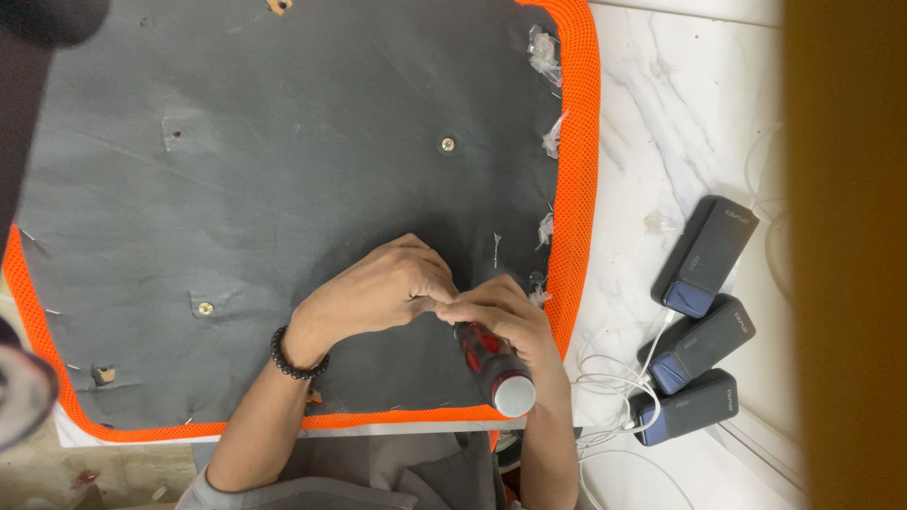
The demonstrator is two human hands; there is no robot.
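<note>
My right hand [503,316] was wrapped around a screwdriver [493,366] with a red-and-black handle and a silver butt cap, the handle angled back toward my body and the tip hidden under my fingers. My left hand [378,293], a dark beaded bracelet [295,359] on its wrist, was curled narrow with the fingertips pinched right against the right hand's, at the spot where the tool met the surface; I could not tell what, if anything, they pinched. Both hands worked near the right edge of an upturned seat panel [283,189], grey fabric underneath with an orange mesh border [578,189] and staples along that edge. The panel lay on a white marble worktop [652,113]. Near the worktop's right edge three dark power banks [704,326] sat side by side with white cables [605,387].
</note>
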